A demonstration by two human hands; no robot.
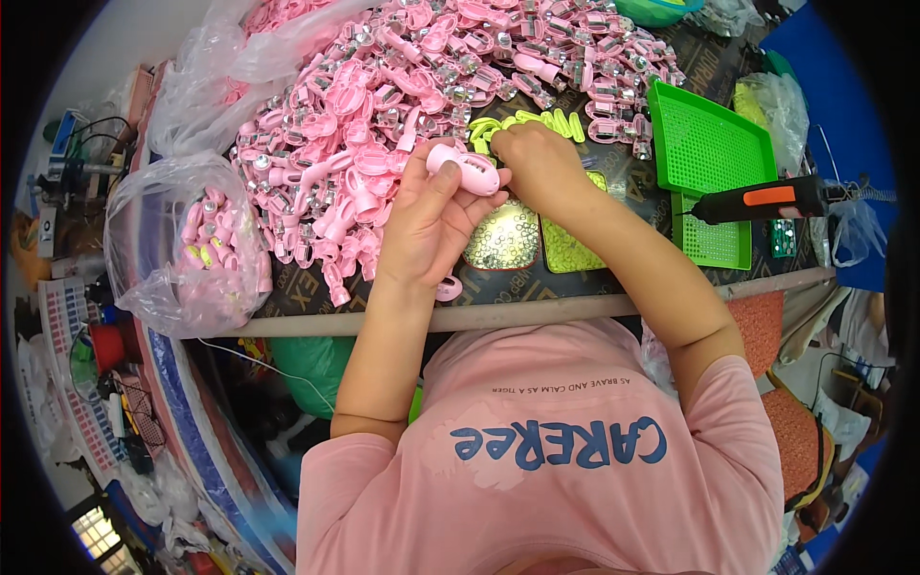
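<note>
My left hand (pixel 429 216) is closed around a pink plastic housing (pixel 463 170), rounded and hollow at one end with a slot in its upper side. Close beside it, my right hand (pixel 539 165) has its fingers curled downward near some yellow-green plastic strips (pixel 558 122). Whatever those fingertips hold, if anything, is hidden. Below the hands lie a round metal dish of small ring-like parts (pixel 501 236) and a rectangular yellow-green tray filled with tiny yellow pieces (pixel 575 247). A lone pink piece (pixel 448 287) rests by the table edge under my left wrist.
A large heap of pink parts with shiny metal bits (pixel 383 105) covers the far table. To the left stands a clear plastic bag (pixel 144 230) of pink pieces. Green baskets (pixel 709 144) and a black tool with an orange trigger (pixel 767 199) are on the right.
</note>
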